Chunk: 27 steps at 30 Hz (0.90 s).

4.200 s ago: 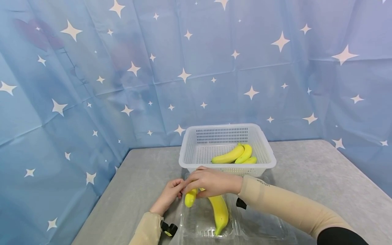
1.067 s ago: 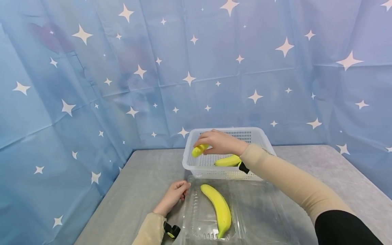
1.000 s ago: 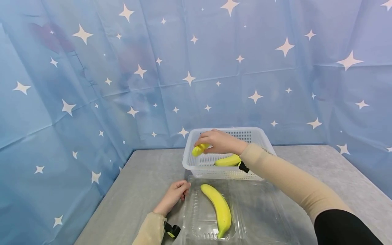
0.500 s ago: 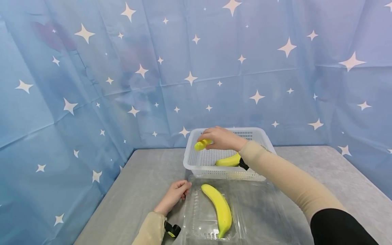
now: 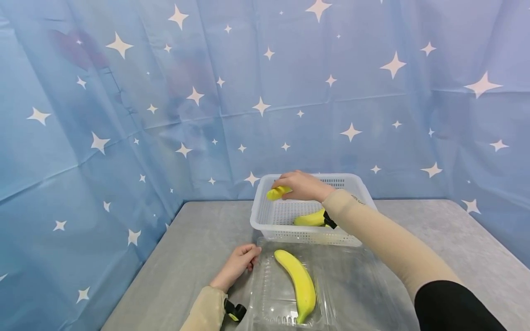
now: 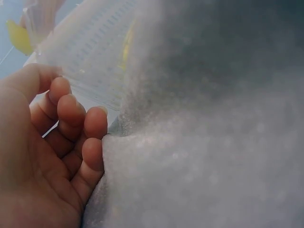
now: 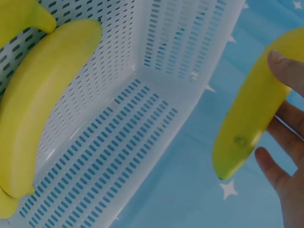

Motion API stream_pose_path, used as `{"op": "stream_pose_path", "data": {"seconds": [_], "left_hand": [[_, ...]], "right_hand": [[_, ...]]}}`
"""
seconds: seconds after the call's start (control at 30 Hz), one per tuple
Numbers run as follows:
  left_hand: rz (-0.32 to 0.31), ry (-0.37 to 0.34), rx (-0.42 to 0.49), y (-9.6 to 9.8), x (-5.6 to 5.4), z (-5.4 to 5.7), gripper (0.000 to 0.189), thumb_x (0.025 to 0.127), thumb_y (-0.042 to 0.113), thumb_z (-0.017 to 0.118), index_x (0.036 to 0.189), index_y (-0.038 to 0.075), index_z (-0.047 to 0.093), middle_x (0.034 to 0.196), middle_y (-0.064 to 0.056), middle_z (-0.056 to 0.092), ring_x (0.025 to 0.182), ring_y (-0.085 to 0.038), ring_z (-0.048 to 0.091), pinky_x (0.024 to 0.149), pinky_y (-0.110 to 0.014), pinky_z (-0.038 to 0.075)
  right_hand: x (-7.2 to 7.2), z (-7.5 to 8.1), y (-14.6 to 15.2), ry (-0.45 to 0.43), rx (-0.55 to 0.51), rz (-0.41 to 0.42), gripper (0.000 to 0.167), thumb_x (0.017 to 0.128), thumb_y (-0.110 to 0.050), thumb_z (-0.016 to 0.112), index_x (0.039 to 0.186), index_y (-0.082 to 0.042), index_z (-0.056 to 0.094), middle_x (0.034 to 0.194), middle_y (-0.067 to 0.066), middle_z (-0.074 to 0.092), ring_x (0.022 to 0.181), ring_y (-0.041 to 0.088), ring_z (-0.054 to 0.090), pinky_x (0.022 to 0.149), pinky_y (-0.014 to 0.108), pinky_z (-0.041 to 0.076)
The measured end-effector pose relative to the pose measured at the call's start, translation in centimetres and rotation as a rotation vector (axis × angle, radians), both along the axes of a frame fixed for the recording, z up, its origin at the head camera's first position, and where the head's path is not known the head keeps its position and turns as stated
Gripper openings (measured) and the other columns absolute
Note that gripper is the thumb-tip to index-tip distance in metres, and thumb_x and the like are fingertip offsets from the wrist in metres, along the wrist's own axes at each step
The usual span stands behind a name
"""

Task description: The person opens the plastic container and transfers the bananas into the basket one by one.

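My right hand [image 5: 304, 186] holds a yellow banana [image 5: 278, 193] up over the left part of a white perforated basket [image 5: 256, 220]. The right wrist view shows thumb and fingers on either side of this banana [image 7: 251, 109], its greenish tip pointing down. Below, a clear plastic clamshell container [image 5: 352, 280] lies spread open, with one banana [image 5: 299, 285] lengthwise in its left half. At that container's far left corner, my left hand [image 5: 240, 262] pinches the rim. In the left wrist view its curled fingertips [image 6: 96, 121] meet the clear side.
More bananas [image 5: 310, 218] lie in the basket, partly hidden by the right forearm. The basket stands behind the container on a grey table [image 5: 198, 230]. A blue curtain with white stars [image 5: 232, 115] hangs behind the table and at its left.
Over the last seconds my right hand has carried its banana from above the clear container up and back over the basket, then slightly right. The left hand has stayed at the container's corner.
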State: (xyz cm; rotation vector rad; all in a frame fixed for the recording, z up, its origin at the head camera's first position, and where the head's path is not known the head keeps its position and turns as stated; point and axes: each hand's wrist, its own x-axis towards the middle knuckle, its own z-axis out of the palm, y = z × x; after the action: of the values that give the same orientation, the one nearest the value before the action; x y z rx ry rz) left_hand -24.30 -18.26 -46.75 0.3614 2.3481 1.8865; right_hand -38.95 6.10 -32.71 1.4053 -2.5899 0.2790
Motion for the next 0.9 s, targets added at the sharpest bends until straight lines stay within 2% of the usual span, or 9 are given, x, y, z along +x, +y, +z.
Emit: {"op": "stream_pose_path", "data": {"seconds": [0.23,0.6,0.9], "left_hand": [[0.005,0.002,-0.006,0.0,0.0,0.0,0.038,0.099,0.017,0.055,0.073,-0.01,0.048,0.062,-0.001,0.05,0.054,-0.014,0.043,0.053,-0.024,0.039],[0.006,0.0,-0.012,-0.1,0.0,-0.1,0.038,0.099,0.019,0.055,0.074,-0.009,0.049,0.063,0.0,0.05,0.054,-0.013,0.044,0.053,-0.024,0.039],[0.008,0.002,-0.017,0.1,0.1,0.2,0.039,0.099,0.018,0.055,0.075,-0.011,0.049,0.062,-0.001,0.049,0.054,-0.013,0.044,0.053,-0.024,0.039]], "right_hand": [[-0.7,-0.5,-0.2,-0.028,-0.001,-0.034,0.043,0.086,-0.02,0.076,0.127,-0.023,0.064,0.124,-0.002,0.062,0.115,0.021,0.055,0.102,0.049,0.037],[-1.8,-1.4,-0.3,-0.047,-0.011,-0.034,0.043,0.086,-0.016,0.076,0.127,-0.019,0.063,0.121,0.0,0.062,0.11,0.021,0.058,0.096,0.041,0.045],[-2.6,-1.6,-0.2,-0.052,-0.014,-0.072,0.044,0.085,-0.017,0.076,0.127,-0.017,0.064,0.12,0.002,0.063,0.11,0.023,0.058,0.096,0.043,0.045]]}}
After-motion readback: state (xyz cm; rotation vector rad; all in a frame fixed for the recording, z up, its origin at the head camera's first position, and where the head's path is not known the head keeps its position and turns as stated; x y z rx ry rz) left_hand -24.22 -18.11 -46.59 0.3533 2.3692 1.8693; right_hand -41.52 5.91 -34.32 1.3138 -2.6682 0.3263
